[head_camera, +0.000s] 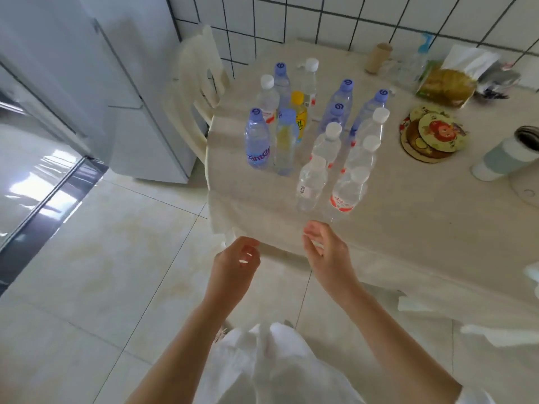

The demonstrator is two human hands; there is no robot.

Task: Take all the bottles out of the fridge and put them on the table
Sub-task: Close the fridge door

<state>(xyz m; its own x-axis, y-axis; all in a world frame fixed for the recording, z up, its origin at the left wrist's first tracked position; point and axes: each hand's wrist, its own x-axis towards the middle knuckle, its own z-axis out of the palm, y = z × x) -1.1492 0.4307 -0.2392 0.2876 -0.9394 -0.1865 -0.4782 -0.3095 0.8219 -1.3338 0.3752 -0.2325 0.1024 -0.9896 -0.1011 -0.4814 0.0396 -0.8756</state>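
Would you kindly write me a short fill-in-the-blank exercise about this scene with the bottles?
1. The bottles stand upright on the ____.
2. Only one bottle has a ____ cap.
3. The left hand and right hand hold ____.
4. The round coasters lie to the ____ of the bottles.

Missing words: table; yellow; nothing; right

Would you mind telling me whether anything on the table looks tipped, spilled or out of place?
Nothing stands out. The bottles stand upright and capped in a cluster on the table, with no spill visible. One yellow bottle differs from the clear ones. Both hands, left and right, are empty.
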